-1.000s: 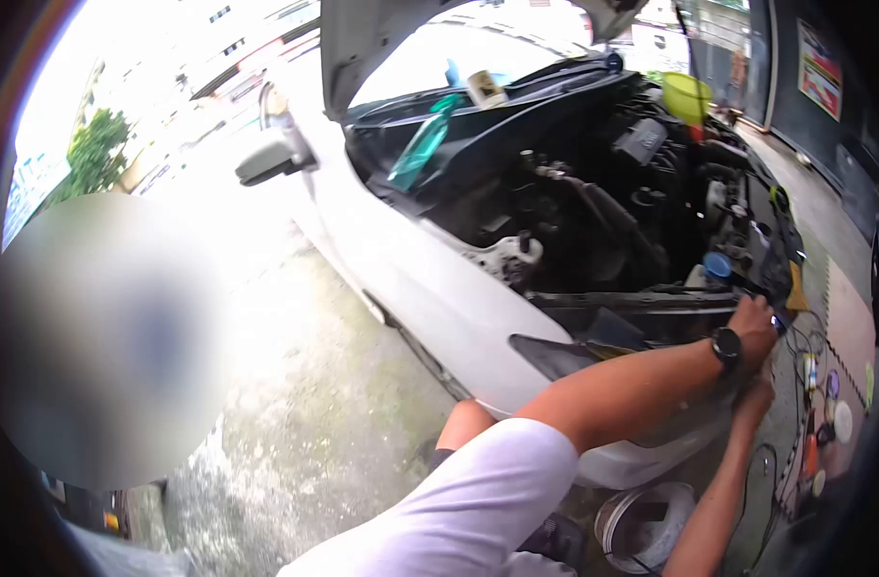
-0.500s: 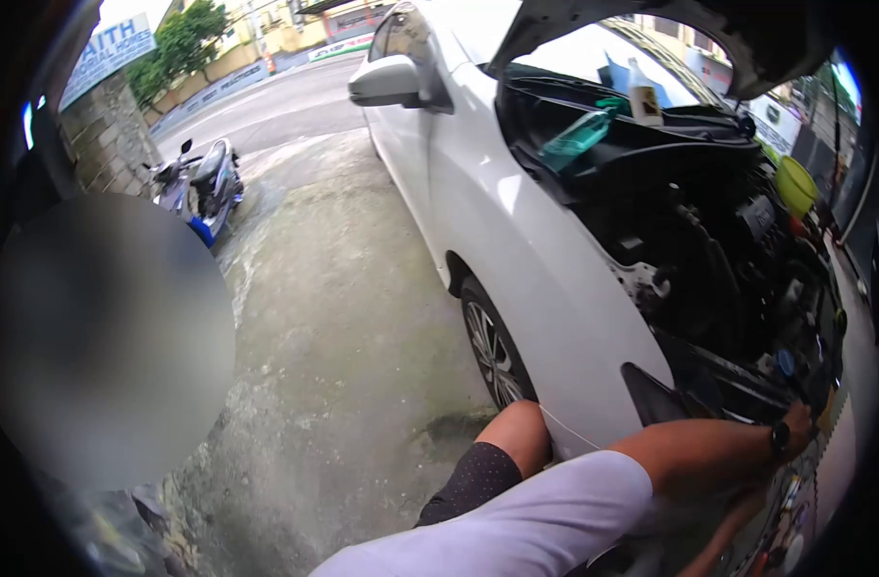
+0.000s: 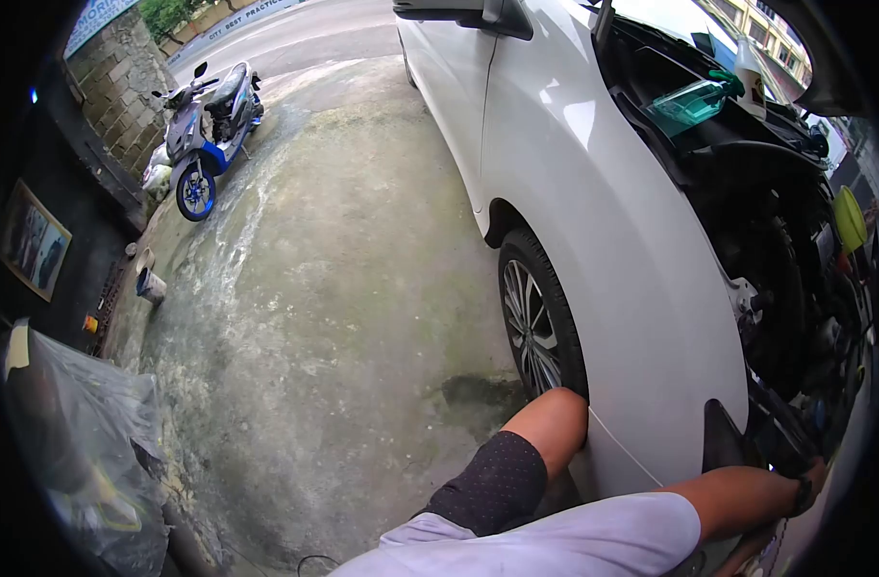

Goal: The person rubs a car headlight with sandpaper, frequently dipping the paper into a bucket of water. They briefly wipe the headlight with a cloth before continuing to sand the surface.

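Note:
My left hand [image 3: 817, 473], with a dark watch [image 3: 803, 495] at the wrist, reaches to the front end of a white car [image 3: 622, 250]. It lies by the dark headlight [image 3: 726, 438], at the edge of the open engine bay [image 3: 780, 240]. Its fingers are too dark and hidden to read. Below it shows part of my right forearm [image 3: 750, 550]; the right hand itself is hidden. A teal spray bottle [image 3: 689, 106] and a white bottle [image 3: 749, 77] rest at the base of the windshield. Farther forward in the bay is a yellow-green funnel [image 3: 850, 219].
My bent knee [image 3: 555, 423] is close to the front wheel [image 3: 537, 327]. A scooter [image 3: 213, 125] is parked across the concrete floor [image 3: 334, 260]. Clear plastic sheeting [image 3: 88, 423], a small bucket [image 3: 151, 286] and a framed picture [image 3: 36, 238] are along the left side.
My view has swung left and downward, so the car and my arms appear farther right. The left hand stays at the car's front. The blurred round patch at left is gone.

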`<state>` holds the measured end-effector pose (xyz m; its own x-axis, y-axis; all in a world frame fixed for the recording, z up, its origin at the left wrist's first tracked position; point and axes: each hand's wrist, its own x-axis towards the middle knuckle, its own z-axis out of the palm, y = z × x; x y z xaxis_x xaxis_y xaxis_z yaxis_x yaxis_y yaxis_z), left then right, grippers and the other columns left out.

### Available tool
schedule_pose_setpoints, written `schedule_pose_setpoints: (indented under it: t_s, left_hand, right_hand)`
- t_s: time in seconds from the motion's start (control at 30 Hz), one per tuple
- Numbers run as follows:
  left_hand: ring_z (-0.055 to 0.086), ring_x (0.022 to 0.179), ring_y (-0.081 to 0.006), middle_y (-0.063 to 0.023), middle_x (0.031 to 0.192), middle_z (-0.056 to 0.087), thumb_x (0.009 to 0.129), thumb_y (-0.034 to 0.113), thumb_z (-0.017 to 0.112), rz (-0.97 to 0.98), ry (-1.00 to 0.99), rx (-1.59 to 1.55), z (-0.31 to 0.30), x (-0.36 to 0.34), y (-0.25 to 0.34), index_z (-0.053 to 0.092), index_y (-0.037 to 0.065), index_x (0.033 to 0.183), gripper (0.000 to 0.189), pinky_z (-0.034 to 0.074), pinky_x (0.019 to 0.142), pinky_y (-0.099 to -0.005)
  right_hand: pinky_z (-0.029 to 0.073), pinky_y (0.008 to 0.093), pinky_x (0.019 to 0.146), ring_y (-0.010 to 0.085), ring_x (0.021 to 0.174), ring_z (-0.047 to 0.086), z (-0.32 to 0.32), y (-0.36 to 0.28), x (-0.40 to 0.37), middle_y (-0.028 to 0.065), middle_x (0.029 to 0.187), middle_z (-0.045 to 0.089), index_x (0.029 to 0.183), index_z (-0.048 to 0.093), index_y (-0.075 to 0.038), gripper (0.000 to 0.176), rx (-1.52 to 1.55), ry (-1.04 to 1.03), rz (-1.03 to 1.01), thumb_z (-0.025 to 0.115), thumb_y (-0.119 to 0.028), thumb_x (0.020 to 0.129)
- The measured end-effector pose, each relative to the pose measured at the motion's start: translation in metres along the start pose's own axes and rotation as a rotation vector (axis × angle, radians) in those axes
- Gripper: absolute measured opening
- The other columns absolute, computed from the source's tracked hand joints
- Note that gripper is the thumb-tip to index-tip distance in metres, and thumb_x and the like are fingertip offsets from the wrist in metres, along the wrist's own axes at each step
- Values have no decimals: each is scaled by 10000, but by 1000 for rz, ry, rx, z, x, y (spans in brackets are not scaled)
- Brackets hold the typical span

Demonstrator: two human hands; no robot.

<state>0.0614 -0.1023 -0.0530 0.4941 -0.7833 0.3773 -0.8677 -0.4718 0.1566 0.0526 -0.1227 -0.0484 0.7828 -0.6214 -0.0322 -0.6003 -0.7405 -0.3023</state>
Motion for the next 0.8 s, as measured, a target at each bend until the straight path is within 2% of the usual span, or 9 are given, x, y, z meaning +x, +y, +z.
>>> schedule_pose_setpoints:
  t_s: [0.17, 0.23, 0.4, 0.53, 0.57, 0.6, 0.63, 0.7, 0.8]
  left_hand:
    - [569, 950, -296, -33, 929, 697, 890, 316, 618, -24, -17, 15, -9, -8, 4, 806, 217, 924, 215, 430, 733, -544]
    - [572, 948, -299, -34, 941, 707, 897, 320, 616, -42, -19, 31, -10, -13, 3, 812, 219, 942, 225, 432, 729, -549]
    - [609, 959, -305, -28, 948, 741, 887, 314, 636, 0, 152, 88, -43, -72, -19, 821, 205, 946, 222, 452, 739, -569]
    - [656, 986, -233, -21, 931, 756, 824, 292, 710, 129, 87, -30, -88, -108, -52, 825, 201, 867, 153, 500, 675, -452]
    - [669, 962, -250, -33, 926, 750, 813, 292, 719, 255, 112, 47, -124, -128, -62, 818, 185, 880, 160, 509, 660, -422]
    - [676, 941, -277, -60, 942, 740, 816, 264, 709, 291, 192, -14, -111, -121, -70, 800, 152, 888, 161, 524, 654, -428]
    - [671, 994, -339, -114, 1026, 719, 845, 165, 665, 267, 106, -40, -134, -129, -68, 751, 72, 911, 143, 565, 765, -458]
    - [665, 1027, -353, -103, 1089, 720, 853, 147, 654, 283, 124, -51, -137, -131, -72, 741, 60, 959, 163, 569, 820, -476]
    - [658, 1060, -352, -98, 1112, 713, 896, 195, 663, 282, 98, -38, -141, -129, -70, 731, 69, 1006, 180, 569, 855, -478]
  right_hand:
    - [451, 419, 1016, 347, 1142, 640, -16, -9, 9, 193, 1245, 687, 1211, 692, -50, 512, -131, 62, 107, 566, -432, 894]
    - [470, 414, 992, 324, 1121, 653, -9, -12, 6, 186, 1236, 696, 1256, 668, -46, 481, -26, 132, 10, 540, -371, 926]
    - [515, 402, 931, 266, 1069, 685, 85, -36, -158, 167, 1212, 719, 1367, 609, -35, 428, 532, 49, -265, 474, -221, 1006]
    - [552, 392, 882, 220, 1027, 711, 78, -2, -198, 152, 1194, 738, 1457, 561, -27, 418, 539, 429, -127, 421, -101, 1071]
    - [544, 432, 842, 294, 952, 714, 67, 2, -188, 213, 1099, 725, 1428, 565, -15, 414, 456, 459, -90, 430, -53, 1039]
    - [535, 471, 802, 368, 878, 717, 56, 7, -178, 273, 1003, 713, 1400, 569, -3, 413, 374, 487, -50, 439, -4, 1008]
    - [530, 491, 793, 439, 938, 713, 58, 10, -172, 278, 1002, 718, 1385, 578, -7, 409, 310, 508, -40, 446, 17, 999]
    - [539, 496, 894, 461, 1121, 662, 72, -5, -187, 306, 1208, 673, 1411, 544, 29, 485, 511, 439, 42, 470, 61, 933]
    - [537, 483, 970, 449, 1185, 637, 98, -8, -204, 310, 1331, 619, 1422, 523, 63, 534, 481, 731, -209, 479, 81, 890]
